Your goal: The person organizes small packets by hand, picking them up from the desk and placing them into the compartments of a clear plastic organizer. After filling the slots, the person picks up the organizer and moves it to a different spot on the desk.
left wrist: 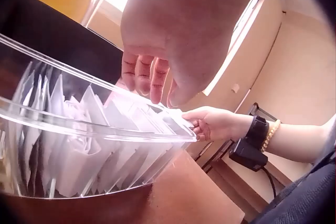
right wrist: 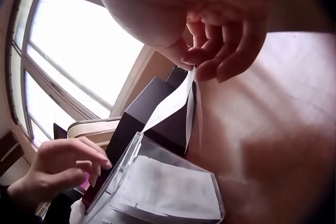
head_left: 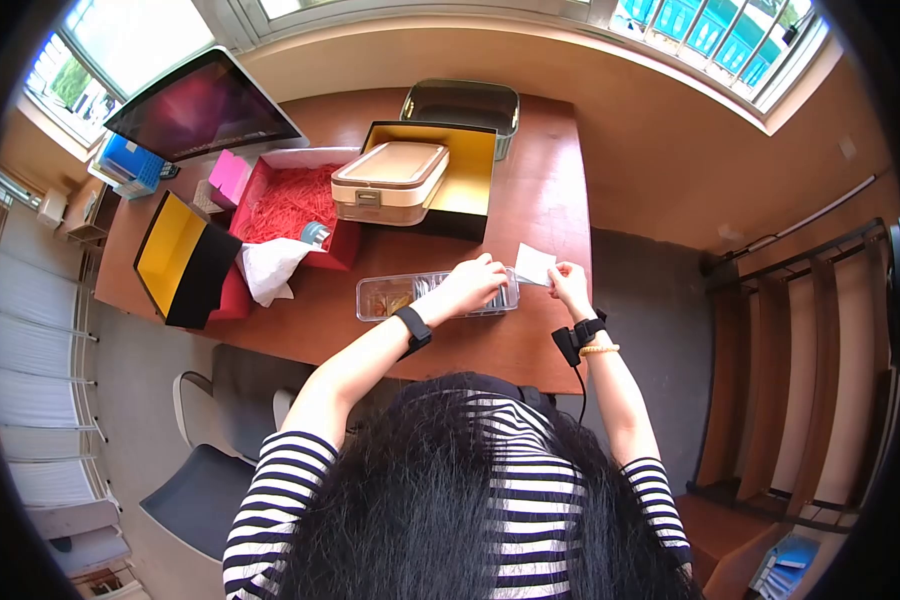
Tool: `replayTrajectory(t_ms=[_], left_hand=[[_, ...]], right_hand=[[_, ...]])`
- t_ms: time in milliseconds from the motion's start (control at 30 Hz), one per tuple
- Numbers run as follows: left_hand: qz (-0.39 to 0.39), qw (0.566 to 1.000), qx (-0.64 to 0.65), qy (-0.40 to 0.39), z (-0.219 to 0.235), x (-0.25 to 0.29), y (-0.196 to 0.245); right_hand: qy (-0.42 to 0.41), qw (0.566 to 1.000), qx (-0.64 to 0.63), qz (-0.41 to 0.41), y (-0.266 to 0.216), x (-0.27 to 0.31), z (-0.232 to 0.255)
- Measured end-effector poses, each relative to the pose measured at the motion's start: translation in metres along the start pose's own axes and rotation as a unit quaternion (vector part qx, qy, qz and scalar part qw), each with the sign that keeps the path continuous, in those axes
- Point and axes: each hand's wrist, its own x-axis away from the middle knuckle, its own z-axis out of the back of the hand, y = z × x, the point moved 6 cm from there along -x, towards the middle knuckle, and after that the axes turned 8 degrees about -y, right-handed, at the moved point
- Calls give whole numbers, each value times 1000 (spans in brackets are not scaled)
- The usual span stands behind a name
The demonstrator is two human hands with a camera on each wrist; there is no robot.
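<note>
A long clear plastic box (head_left: 372, 303) lies along the front of the table, with flat white packets (left wrist: 97, 111) standing upright in a row inside it. My left hand (head_left: 467, 288) hovers over the box's right half, its fingers loosely bent down near the rim and nothing between them. Just past the box's right end, my right hand (head_left: 570, 287) pinches a flat white packet (head_left: 535, 264) between thumb and fingertips. Seen from the right wrist, that packet (right wrist: 170, 107) hangs edge-on from the fingertips, its lower corner close to the rim of the box.
Behind the box, a beige lidded lunch box (head_left: 395, 170) rests across a red box of shredded paper (head_left: 285, 205) and a black box with yellow lining (head_left: 467, 175). Farther back are a clear bin (head_left: 460, 100) and a monitor (head_left: 205, 105). White tissue (head_left: 270, 268) lies left.
</note>
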Motion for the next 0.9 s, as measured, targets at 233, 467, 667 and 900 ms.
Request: replayTrajectory(t_ms=[233, 467, 667, 900], left_hand=[[-3, 989, -118, -94, -26, -20, -3], [41, 951, -190, -240, -37, -34, 2], [37, 941, -168, -290, -29, -36, -2], [-21, 983, -63, -170, -33, -38, -23]], right_hand=[[-37, 991, -83, -95, 30, 11, -2], [-87, 987, -114, -77, 22, 18, -1], [-124, 983, -117, -64, 9, 27, -1], [-141, 982, -122, -46, 0, 28, -1]])
